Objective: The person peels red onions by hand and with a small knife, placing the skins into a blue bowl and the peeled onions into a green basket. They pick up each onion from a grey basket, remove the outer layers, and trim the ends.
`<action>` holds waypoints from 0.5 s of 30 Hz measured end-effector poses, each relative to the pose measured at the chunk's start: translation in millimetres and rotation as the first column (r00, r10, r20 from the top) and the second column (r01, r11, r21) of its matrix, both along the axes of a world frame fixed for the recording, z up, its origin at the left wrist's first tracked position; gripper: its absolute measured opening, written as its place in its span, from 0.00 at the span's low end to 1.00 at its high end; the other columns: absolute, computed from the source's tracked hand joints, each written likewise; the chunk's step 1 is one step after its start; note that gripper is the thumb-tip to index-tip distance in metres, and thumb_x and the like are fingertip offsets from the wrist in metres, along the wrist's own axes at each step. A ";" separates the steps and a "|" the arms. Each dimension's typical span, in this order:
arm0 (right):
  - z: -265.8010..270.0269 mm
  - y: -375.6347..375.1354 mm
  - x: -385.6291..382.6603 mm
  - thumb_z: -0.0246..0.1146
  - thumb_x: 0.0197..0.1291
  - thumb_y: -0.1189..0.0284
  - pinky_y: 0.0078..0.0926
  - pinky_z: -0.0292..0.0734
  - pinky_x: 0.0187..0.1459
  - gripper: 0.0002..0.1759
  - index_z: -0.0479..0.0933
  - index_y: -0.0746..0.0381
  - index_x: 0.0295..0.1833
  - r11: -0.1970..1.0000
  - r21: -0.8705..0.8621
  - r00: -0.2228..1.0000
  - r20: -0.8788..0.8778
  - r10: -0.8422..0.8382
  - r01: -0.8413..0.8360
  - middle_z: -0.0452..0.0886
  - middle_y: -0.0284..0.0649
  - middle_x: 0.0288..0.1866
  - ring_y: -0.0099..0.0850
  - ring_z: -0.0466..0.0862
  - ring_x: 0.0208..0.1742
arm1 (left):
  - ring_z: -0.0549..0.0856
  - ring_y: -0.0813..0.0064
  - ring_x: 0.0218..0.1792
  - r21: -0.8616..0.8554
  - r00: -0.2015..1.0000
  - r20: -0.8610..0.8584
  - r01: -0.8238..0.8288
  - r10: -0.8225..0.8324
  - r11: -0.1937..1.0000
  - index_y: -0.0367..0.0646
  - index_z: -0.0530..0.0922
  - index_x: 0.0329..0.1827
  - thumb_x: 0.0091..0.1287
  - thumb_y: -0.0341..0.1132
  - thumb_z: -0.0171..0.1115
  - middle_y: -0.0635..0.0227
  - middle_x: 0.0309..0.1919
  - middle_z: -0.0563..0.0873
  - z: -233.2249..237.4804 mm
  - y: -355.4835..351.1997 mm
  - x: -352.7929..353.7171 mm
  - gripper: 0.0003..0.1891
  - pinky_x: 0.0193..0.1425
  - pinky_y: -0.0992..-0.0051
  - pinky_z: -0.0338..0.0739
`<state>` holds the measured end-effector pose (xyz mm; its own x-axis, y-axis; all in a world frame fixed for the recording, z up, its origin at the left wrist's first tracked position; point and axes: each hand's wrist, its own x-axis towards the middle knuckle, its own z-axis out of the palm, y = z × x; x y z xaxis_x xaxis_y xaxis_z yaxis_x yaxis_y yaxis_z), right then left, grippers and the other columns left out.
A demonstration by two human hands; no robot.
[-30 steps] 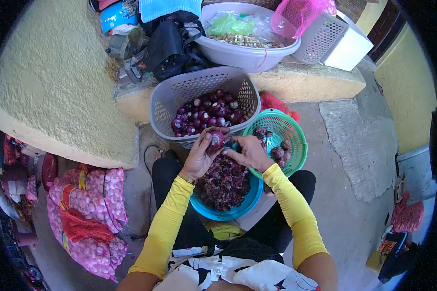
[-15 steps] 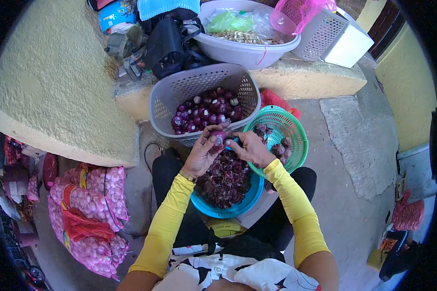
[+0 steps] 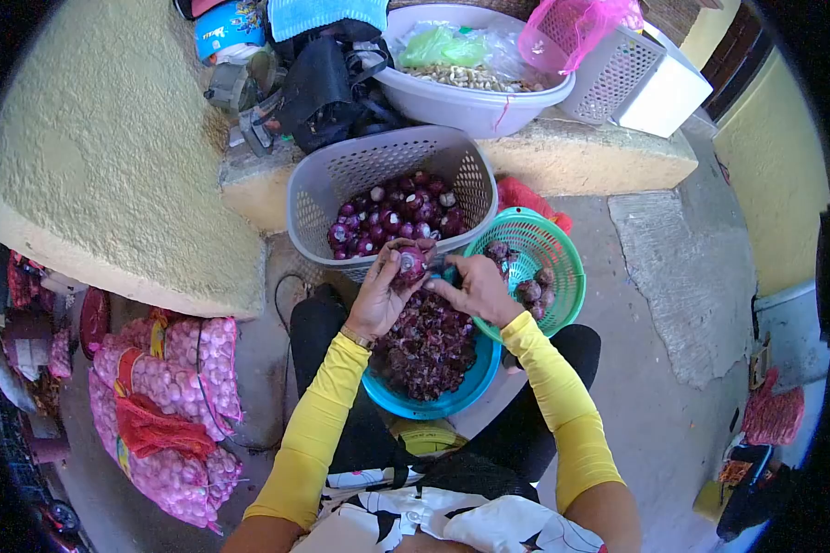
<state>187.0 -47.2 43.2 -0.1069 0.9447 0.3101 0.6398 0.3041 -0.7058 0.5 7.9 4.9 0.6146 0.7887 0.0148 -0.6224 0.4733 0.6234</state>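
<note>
A purple-red onion is in my left hand, its fingers wrapped round it. Close on its right, my right hand is closed on a small blue-handled tool, mostly hidden by the fingers. Below both hands, a blue basin holds dark onion skins. Peeled purple onions lie in the grey basket beyond my hands. In the green basket at the right are several unpeeled onions.
Pink net sacks of bulbs lie on the left floor. Behind the grey basket, a low ledge carries a large white tub and a black bag. A red net sits behind the green basket.
The onion has turned in my left hand, with more of its side showing. My right hand has shifted slightly, and the whole view has moved a little.
</note>
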 end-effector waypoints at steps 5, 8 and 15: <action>-9.3 3.5 4.3 0.69 0.58 0.55 0.37 0.69 0.25 0.22 0.81 0.65 0.44 0.998 -0.038 0.999 0.004 -0.048 0.048 0.72 0.49 0.18 0.43 0.75 0.19 | 0.74 0.71 0.67 0.068 0.998 0.001 0.070 -0.070 0.995 0.48 0.71 0.63 0.77 0.42 0.52 0.63 0.69 0.72 4.1 -2.6 3.6 0.17 0.68 0.67 0.74; -9.0 3.7 4.1 0.67 0.59 0.55 0.38 0.69 0.26 0.21 0.81 0.65 0.42 0.998 0.025 0.999 0.009 -0.052 0.052 0.72 0.50 0.18 0.45 0.74 0.19 | 0.73 0.71 0.68 0.077 0.998 0.008 0.065 -0.066 0.995 0.49 0.71 0.63 0.76 0.42 0.53 0.63 0.70 0.71 0.6 -3.6 4.9 0.16 0.68 0.67 0.74; -5.1 3.4 2.2 0.66 0.62 0.57 0.37 0.68 0.24 0.20 0.80 0.66 0.38 0.999 -0.007 0.999 0.002 -0.034 0.034 0.71 0.50 0.17 0.44 0.74 0.18 | 0.71 0.68 0.70 0.073 0.996 0.023 0.084 -0.086 0.994 0.49 0.71 0.63 0.75 0.38 0.55 0.63 0.72 0.69 -1.6 -1.2 3.0 0.16 0.69 0.66 0.72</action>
<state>189.2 -43.8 38.0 -0.0751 0.9500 0.3030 0.6510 0.2769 -0.7068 3.5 6.7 3.3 0.6778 0.7302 0.0862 -0.5986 0.4799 0.6414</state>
